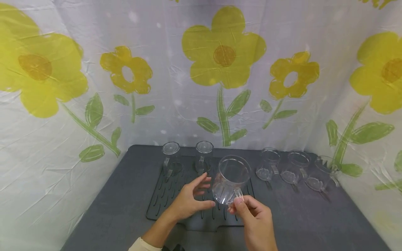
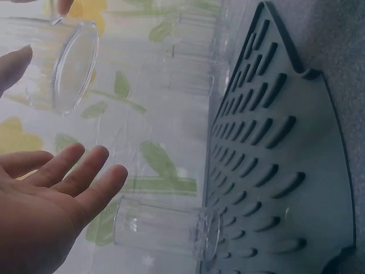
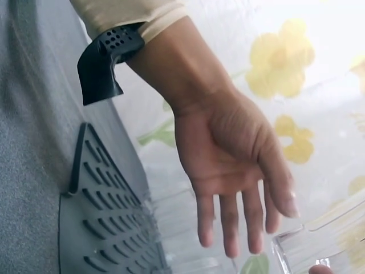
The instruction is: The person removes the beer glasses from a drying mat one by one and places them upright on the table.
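In the head view my right hand (image 1: 257, 219) pinches the handle of a clear glass mug (image 1: 231, 174), with the thumb on top. The mug is held above the ribbed drying mat (image 1: 171, 195), its mouth up and slightly tilted. My left hand (image 1: 188, 200) is just left of the mug, fingers spread and holding nothing. The left wrist view has the left palm (image 2: 45, 205) below the lifted mug (image 2: 74, 68), apart from it. Only the right thumb tip (image 3: 320, 269) shows in the right wrist view, beside part of the mug (image 3: 331, 234).
Two glass mugs, one left (image 1: 172, 160) and one nearer the middle (image 1: 204, 158), stand mouth down on the mat's back part. To the right, three mugs (image 1: 268, 164) stand mouth up in a row on the grey table (image 1: 110, 209). A flowered curtain (image 1: 169, 104) hangs behind.
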